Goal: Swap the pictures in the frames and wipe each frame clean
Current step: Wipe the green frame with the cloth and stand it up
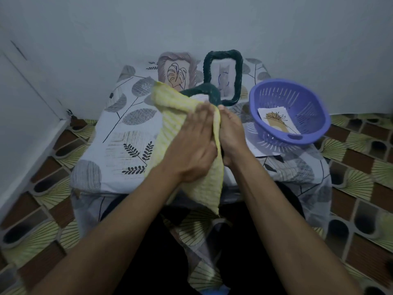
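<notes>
Head view. The left hand point(191, 143) lies flat, fingers straight and together, pressing a yellow cloth point(170, 107) against a dark green frame point(204, 92) held above the middle of the table. The right hand point(230, 135) grips that frame's near edge, fingers curled round it; most of the frame is hidden by the cloth. Against the wall behind lean a pink frame point(165, 60) with a leaf drawing and a second green frame point(238, 77). At right, a purple basket point(319, 107) holds a loose picture point(276, 122). A leaf-patterned tablecloth point(127, 128) covers the table.
</notes>
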The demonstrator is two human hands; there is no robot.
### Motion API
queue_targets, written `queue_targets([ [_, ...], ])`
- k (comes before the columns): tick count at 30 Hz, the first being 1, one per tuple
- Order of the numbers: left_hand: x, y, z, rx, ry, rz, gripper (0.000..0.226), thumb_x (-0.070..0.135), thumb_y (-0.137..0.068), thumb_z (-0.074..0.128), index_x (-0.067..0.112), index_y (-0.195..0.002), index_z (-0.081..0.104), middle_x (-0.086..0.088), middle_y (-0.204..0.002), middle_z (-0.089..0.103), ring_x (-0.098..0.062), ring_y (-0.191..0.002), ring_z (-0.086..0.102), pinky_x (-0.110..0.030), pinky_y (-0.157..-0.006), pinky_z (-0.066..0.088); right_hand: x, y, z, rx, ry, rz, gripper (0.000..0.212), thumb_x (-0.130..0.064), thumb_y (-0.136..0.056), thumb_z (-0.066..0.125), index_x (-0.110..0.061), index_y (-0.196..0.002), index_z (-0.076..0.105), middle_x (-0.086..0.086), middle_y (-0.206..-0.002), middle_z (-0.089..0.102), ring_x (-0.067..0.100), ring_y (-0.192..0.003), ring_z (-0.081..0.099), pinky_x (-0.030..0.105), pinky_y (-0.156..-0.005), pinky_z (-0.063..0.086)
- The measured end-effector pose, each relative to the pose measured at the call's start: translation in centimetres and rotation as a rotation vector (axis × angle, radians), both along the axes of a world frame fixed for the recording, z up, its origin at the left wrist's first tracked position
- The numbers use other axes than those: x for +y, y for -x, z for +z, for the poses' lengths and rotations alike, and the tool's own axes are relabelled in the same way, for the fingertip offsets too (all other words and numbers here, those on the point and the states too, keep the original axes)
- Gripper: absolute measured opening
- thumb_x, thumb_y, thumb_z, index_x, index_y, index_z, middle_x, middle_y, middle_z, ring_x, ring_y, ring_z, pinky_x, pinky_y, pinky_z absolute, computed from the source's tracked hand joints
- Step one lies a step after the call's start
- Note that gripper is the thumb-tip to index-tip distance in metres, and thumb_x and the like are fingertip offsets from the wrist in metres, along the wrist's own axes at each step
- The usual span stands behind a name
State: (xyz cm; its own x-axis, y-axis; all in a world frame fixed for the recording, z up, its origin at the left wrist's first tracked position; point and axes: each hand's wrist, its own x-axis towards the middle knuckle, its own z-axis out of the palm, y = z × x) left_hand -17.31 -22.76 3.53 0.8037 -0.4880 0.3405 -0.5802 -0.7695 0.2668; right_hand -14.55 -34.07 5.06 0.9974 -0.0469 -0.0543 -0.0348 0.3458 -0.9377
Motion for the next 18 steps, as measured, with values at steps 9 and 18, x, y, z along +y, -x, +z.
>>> queue_targets([
  [9, 4.7, -1.9, -1.1, -0.042, -0.094, 0.335, 0.069, 0.052, -0.097, 0.007, 0.022, -0.157, -0.012, 0.007, -0.161, -0.023, -0.02, -0.15, -0.021, -0.053, -0.121, -0.008, -0.9, 0.2, 0.0, -0.066, 0.048, 0.022, 0.032, -0.024, -0.108, 0.037, -0.009, -0.104, 0.065, 0.01, -0.094, 0.072, 0.023, -0.087, 0.067, 0.037, -0.082, 0.053],
  [18, 1.2, -0.5, -0.4, -0.05, 0.112, 0.085, 0.068, 0.032, -0.097, 0.015, -0.005, -0.153, 0.004, -0.022, -0.162, 0.001, -0.034, -0.152, -0.003, -0.047, -0.124, 0.002, 1.2, 0.2, 0.8, -0.061, 0.022, 0.022, 0.035, -0.019, -0.108, 0.038, -0.017, -0.084, 0.064, -0.004, -0.073, 0.069, 0.01, -0.07, 0.063, 0.03, -0.075, 0.052],
])
